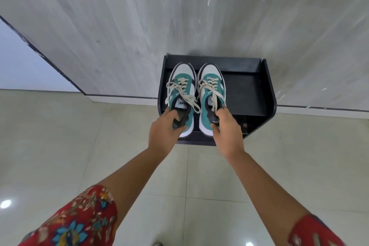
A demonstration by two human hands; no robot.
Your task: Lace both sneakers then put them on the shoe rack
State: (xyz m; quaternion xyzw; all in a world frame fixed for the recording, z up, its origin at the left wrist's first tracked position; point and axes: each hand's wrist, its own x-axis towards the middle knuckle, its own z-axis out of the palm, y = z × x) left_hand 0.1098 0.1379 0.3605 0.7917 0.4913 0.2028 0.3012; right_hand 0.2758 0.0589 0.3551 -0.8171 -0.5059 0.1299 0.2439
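Two teal, white and black sneakers with cream laces sit side by side on the left half of a black shoe rack (249,94), toes toward the wall. My left hand (163,130) grips the heel of the left sneaker (182,88), thumb on the outside, fingers inside the collar. The heel of the right sneaker (211,90) is held the same way by my right hand (227,130). Both pairs of laces are threaded through the eyelets, with loose ends lying over the tongues. Whether the soles rest fully on the shelf I cannot tell.
The rack stands against a grey marbled wall (139,26) with a dark skirting strip. A lower shelf (251,124) shows under the top one. Pale glossy floor tiles (79,146) spread around me. My red floral sleeves frame the bottom corners.
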